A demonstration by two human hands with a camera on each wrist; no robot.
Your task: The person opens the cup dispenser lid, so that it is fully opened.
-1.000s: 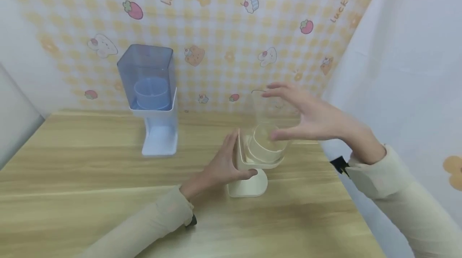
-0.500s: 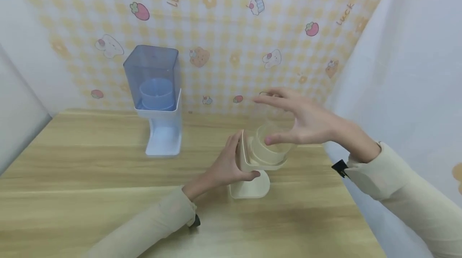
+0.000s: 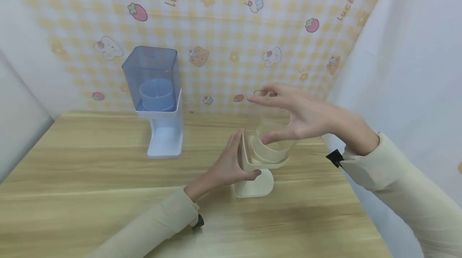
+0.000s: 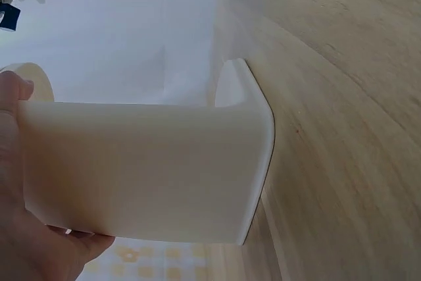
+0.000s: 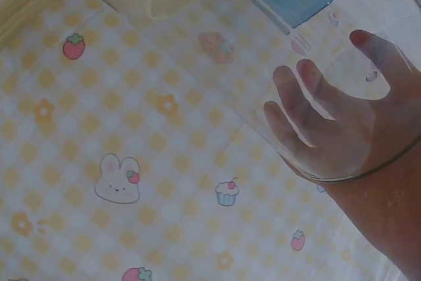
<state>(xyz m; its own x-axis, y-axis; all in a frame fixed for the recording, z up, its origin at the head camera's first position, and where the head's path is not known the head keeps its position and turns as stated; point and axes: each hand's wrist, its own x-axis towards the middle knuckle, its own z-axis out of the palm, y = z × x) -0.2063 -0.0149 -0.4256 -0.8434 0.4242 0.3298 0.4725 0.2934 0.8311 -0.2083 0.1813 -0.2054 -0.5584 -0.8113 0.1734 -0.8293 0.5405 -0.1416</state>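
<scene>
Wooden tabletop (image 3: 108, 177): left fingers (image 3: 234, 143) clasp the cream dispenser (image 4: 138, 172); right fingers (image 3: 265, 100) curve at its clear container (image 5: 256, 64) (grip hard to judge).

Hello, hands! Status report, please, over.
Left hand grips upright cream plastic pedestal dispenser. Right hand open at its clear plastic cover, contact unclear. Blue-and-white boxy plastic dispenser stands apart, left, seemingly not in the way.

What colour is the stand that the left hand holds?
The stand is plain cream; the left wrist view shows it best.
</scene>
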